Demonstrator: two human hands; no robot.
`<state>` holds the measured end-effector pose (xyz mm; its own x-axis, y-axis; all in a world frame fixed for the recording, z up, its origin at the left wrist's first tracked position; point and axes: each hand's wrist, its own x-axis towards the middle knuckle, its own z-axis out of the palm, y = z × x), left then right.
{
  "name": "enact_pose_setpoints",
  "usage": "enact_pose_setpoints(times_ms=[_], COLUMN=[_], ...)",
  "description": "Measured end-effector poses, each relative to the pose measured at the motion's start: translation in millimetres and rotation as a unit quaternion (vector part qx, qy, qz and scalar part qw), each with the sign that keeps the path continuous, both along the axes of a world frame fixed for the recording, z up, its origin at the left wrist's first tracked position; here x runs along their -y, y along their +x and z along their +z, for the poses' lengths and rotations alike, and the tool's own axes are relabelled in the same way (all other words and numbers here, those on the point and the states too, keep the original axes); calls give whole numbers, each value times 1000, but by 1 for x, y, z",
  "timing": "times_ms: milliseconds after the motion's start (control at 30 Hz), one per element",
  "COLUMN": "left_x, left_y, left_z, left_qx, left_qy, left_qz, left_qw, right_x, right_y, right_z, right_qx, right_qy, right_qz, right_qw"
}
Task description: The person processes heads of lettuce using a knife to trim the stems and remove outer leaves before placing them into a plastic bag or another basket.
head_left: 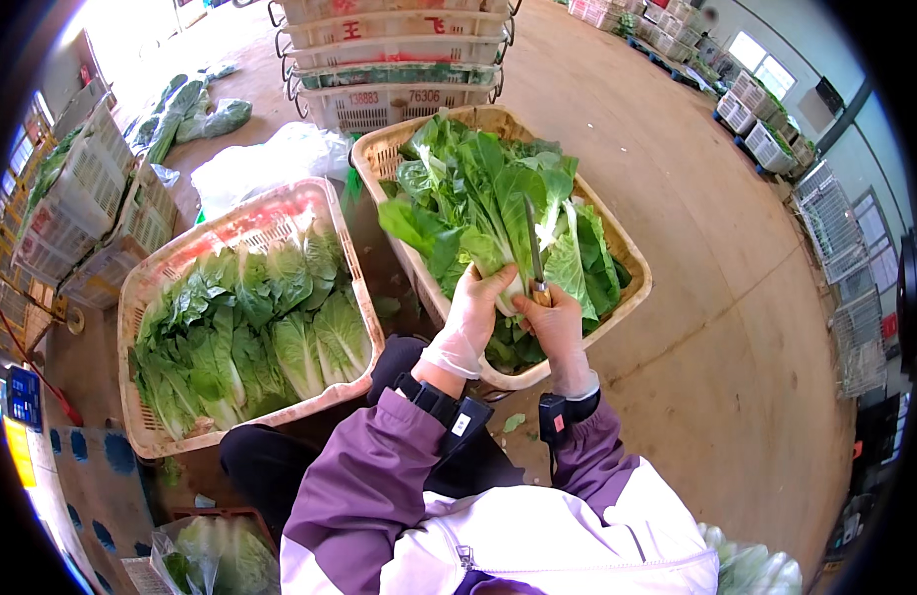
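Observation:
My left hand point(479, 312), in a clear thin glove, is closed around the base of a leafy green cabbage head point(496, 201). In my right hand point(554, 320), gloved the same way, is a knife point(534, 245) with a wooden handle, its blade pointing up and away from me beside the leaves. My right fingertips are close to the pale stem end; whether they touch it I cannot tell. Both hands are over the near part of a plastic crate point(629, 290) filled with loose green leaves point(588, 245).
To the left, another plastic crate point(358, 297) holds rows of leafy heads point(235, 327). A stack of crates point(399, 67) stands behind, near a white plastic bag point(269, 160). Bagged cabbage point(220, 554) lies at lower left; pale vegetables point(756, 561) lie at lower right.

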<state>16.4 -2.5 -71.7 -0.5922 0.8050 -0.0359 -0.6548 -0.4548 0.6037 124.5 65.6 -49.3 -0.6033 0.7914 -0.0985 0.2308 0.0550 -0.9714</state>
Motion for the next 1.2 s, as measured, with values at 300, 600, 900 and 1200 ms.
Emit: enact_pose_setpoints(times_ms=[300, 600, 900, 1200], left_x=[-3, 1, -11, -9], left_y=[0, 2, -16, 10], left_z=[1, 14, -22, 0], left_qx=[105, 157, 38, -23], left_qy=[120, 123, -49, -183], left_qz=[16, 54, 173, 51], left_qw=[987, 978, 983, 982], right_x=[-13, -40, -62, -1], right_y=[6, 2, 45, 7], right_z=[-4, 1, -5, -27], right_qx=[-263, -151, 122, -17], right_qy=[-233, -173, 343, 142], right_qz=[-10, -46, -138, -24], right_qw=[936, 972, 921, 989])
